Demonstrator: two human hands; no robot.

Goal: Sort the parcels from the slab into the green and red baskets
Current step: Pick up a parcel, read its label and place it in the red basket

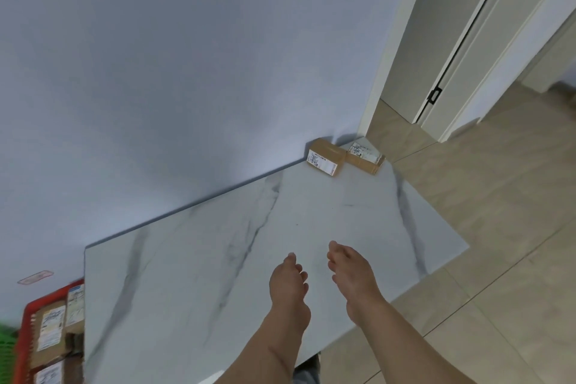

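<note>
Two brown cardboard parcels with white labels lie at the far right corner of the white marble slab, against the wall: one parcel on the left and another touching it on the right. My left hand and my right hand hover side by side over the near middle of the slab, fingers loosely curled, holding nothing. The red basket stands at the slab's left end with several labelled parcels in it. A sliver of the green basket shows at the far left edge.
A pale wall runs along the slab's far edge. Beige tiled floor lies to the right, with a door frame and a white sliding door beyond. A dark object peeks from under the slab's near edge.
</note>
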